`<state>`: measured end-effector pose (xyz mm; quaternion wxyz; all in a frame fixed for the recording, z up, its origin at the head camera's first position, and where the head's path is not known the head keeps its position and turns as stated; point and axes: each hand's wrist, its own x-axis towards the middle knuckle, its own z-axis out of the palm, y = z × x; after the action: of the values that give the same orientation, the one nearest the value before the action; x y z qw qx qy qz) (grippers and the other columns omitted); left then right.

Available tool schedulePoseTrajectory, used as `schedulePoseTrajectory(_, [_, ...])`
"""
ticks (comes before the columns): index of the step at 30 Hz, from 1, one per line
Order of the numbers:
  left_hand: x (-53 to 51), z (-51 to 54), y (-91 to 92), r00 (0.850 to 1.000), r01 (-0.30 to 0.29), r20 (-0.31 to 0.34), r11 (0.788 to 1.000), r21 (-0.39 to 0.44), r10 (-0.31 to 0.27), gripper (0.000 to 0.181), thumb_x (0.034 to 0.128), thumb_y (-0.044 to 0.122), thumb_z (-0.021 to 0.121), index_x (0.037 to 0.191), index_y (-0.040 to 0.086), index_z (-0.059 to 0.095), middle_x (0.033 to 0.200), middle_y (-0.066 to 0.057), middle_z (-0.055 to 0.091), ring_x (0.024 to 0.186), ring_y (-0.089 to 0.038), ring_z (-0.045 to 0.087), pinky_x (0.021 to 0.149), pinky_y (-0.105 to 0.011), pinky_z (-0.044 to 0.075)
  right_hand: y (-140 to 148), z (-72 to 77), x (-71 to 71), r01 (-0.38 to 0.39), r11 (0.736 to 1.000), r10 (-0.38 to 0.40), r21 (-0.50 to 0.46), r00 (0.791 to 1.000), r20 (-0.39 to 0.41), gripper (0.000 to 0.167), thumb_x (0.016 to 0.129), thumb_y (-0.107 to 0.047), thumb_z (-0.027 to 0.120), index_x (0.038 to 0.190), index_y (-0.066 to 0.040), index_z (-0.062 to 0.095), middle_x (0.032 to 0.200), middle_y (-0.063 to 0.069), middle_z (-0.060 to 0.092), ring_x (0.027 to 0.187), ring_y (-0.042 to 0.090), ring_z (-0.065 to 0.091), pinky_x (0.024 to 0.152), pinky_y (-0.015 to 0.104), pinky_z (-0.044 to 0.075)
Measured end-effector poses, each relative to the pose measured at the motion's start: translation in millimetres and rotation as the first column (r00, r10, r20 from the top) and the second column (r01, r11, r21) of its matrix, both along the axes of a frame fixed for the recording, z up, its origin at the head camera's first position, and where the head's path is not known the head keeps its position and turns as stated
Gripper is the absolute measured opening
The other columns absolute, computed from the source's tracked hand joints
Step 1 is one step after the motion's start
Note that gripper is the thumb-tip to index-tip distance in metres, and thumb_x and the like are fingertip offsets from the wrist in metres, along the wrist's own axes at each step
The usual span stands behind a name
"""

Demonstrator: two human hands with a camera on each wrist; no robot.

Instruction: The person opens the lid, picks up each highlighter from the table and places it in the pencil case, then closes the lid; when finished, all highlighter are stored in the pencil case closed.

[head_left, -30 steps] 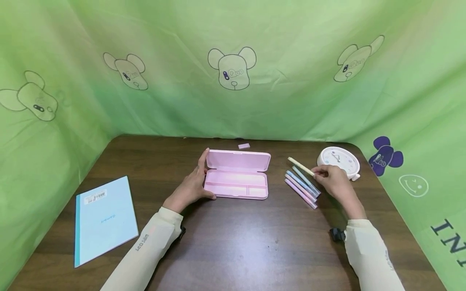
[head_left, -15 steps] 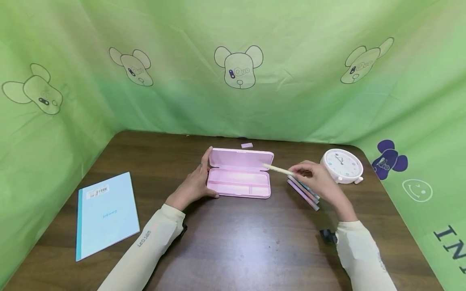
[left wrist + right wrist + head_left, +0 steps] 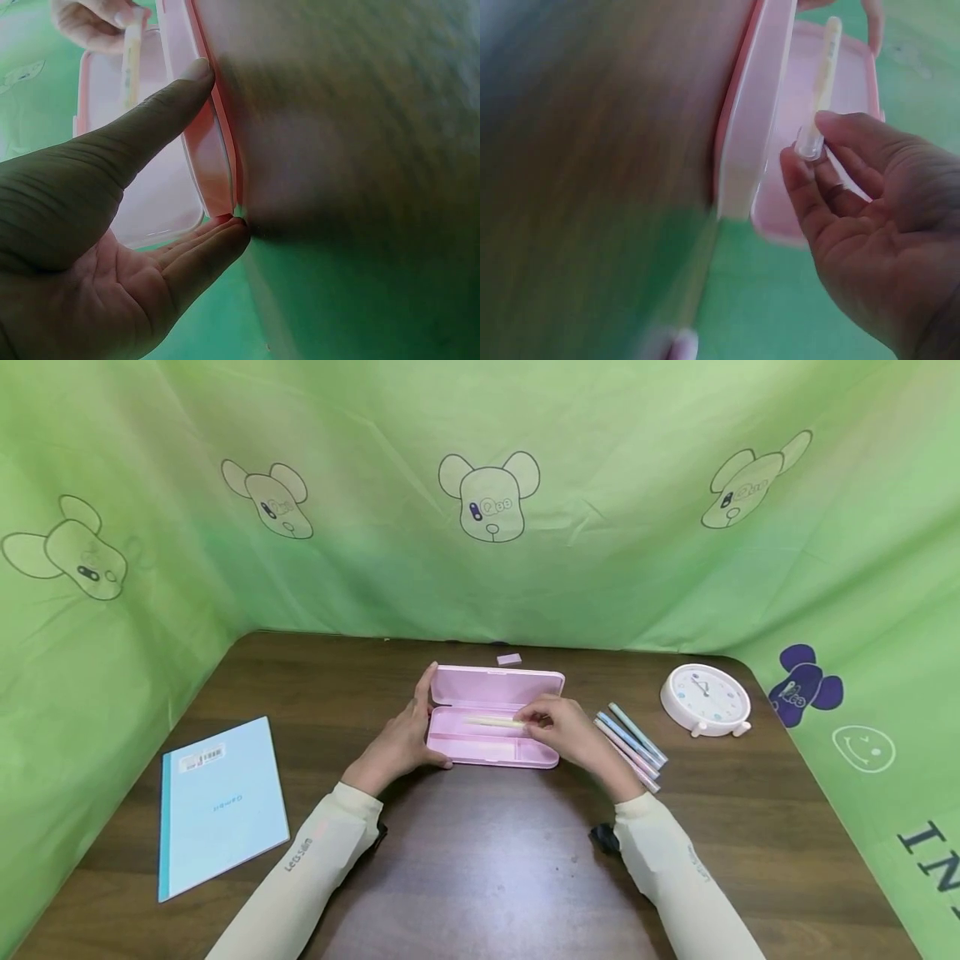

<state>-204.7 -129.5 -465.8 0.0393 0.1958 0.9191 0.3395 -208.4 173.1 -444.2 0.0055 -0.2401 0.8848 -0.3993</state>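
A pink pencil case (image 3: 472, 749) lies with its lid raised at the middle of the table. My left hand (image 3: 397, 739) holds its left end, thumb at the front edge and fingers at the back; the left wrist view shows the thumb (image 3: 169, 105) against the case's side. My right hand (image 3: 566, 733) pinches a pale yellow capped pen (image 3: 487, 722) near one end, between thumb and fingertips. This pen (image 3: 827, 71) is level over the long rear compartment. Whether it touches the bottom I cannot tell. To the right lie several pastel pens (image 3: 633, 743) side by side.
A white round clock (image 3: 705, 697) stands at the right rear. Behind the case lies a small pink block (image 3: 508, 659), perhaps an eraser. A light blue notebook (image 3: 221, 810) is on the left of the brown table (image 3: 480, 860). Green printed cloth (image 3: 360, 560) surrounds the back and sides.
My right hand has picked up the yellow pen beside the other pens and carried it left, over the case. My left hand stays on the case's left end.
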Motion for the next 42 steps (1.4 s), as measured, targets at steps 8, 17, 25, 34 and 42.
schedulePoseTrajectory(8, [-7.5, -12.1, 1.4, 1.000, -0.012, 0.014, 1.000, 0.020, 0.011, 0.163, 0.0666, 0.019, 0.108, 0.171, 0.037, -0.016, 0.130, -0.025, 0.062, 0.109, -0.038, 0.066, 0.090, -0.061, 0.055, -27, -3.7, -8.5, -0.089, 0.996, 0.089, 0.014, 0.995, 0.042, 0.010, 0.092, 0.011, 0.072, 0.099, 0.009, 0.078, 0.091, 0.013, 0.070, 0.087, 0.020, 0.066, 0.082, 0.032, 0.058])
schedulePoseTrajectory(17, [2.5, 6.2, 7.2, 0.999, -0.005, 0.042, 1.000, 0.023, 0.005, 0.157, 0.0714, 0.014, 0.105, 0.171, 0.029, -0.015, 0.136, -0.032, 0.060, 0.115, -0.044, 0.065, 0.095, -0.063, 0.054, -36, -5.7, -10.2, -0.066, 0.996, 0.063, 0.058, 0.997, 0.040, 0.012, 0.092, 0.012, 0.071, 0.099, 0.007, 0.079, 0.089, 0.012, 0.070, 0.084, 0.018, 0.062, 0.078, 0.029, 0.055])
schedulePoseTrajectory(25, [-10.4, -24.9, 2.6, 0.999, -0.025, 0.022, 1.000, 0.013, 0.025, 0.168, 0.0654, 0.023, 0.109, 0.169, 0.043, -0.021, 0.135, -0.023, 0.062, 0.112, -0.036, 0.067, 0.092, -0.059, 0.055, -31, -8.9, -10.3, -0.101, 0.994, 0.102, 0.052, 0.995, -0.012, 0.015, 0.094, 0.006, 0.075, 0.108, 0.008, 0.079, 0.094, 0.013, 0.071, 0.087, 0.024, 0.068, 0.085, 0.038, 0.060])
schedulePoseTrajectory(34, [-7.6, -15.2, 1.8, 1.000, -0.015, 0.016, 1.000, 0.012, 0.014, 0.166, 0.0660, 0.023, 0.109, 0.170, 0.033, -0.020, 0.134, -0.025, 0.062, 0.110, -0.039, 0.067, 0.091, -0.060, 0.055, 29, 0.4, 5.7, 0.083, 0.995, -0.077, 0.049, 0.990, -0.122, 0.017, 0.095, 0.005, 0.076, 0.112, 0.004, 0.080, 0.099, 0.011, 0.073, 0.089, 0.025, 0.070, 0.083, 0.040, 0.060])
schedulePoseTrajectory(42, [-7.1, -12.6, -2.9, 1.000, -0.001, 0.001, 1.000, 0.024, 0.001, 0.165, 0.0668, 0.021, 0.108, 0.171, 0.033, -0.019, 0.131, -0.027, 0.062, 0.108, -0.040, 0.066, 0.091, -0.060, 0.055, 129, 2.6, 29.5, 0.226, 0.966, -0.223, 0.125, 0.974, -0.042, 0.024, 0.097, 0.005, 0.077, 0.119, 0.013, 0.074, 0.105, 0.023, 0.075, 0.093, 0.032, 0.073, 0.081, 0.028, 0.058])
